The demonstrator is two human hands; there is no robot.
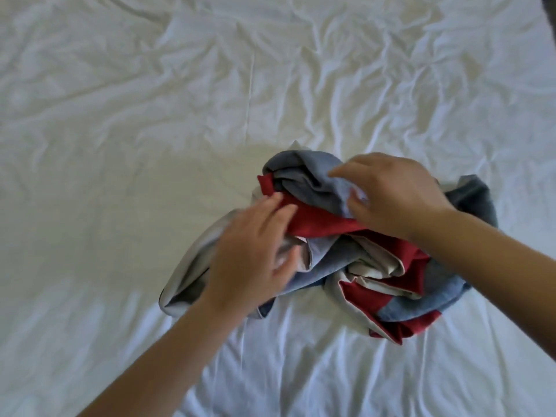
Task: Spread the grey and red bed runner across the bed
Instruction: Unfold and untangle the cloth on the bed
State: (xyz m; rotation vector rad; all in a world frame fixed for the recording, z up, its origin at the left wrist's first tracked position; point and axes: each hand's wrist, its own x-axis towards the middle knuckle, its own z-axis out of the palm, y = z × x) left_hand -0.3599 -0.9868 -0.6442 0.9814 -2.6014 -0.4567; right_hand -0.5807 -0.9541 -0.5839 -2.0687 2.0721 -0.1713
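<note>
**Hunting for an edge in the bundle**

Nearest us, both forearms come in from the near edge of the bed (pixel 120 85), and we're right over the grey and red bed runner (pixel 391 299). It sits as a crumpled heap on the white sheet (pixel 301 371), a little right of centre and closer to the near edge than the far one. Nothing is spread yet.

Our left hand (pixel 252 251) is on the heap's left side, fingers loosely spread and laid over a red fold, thumb tucked toward a pale underside layer. It looks like we're feeling for a hem; whether it has actually closed on cloth, we cannot tell through the blur.

Further in, our right hand (pixel 391 194) is arched over the grey top of the pile, thumb and forefinger narrowing as if to pinch a fold, but a firm hold isn't clear.

Why both hands so close together? Our guess: find two corners first, then pull apart.

Beyond lies wrinkled, open sheet, room for the runner to go.
</note>
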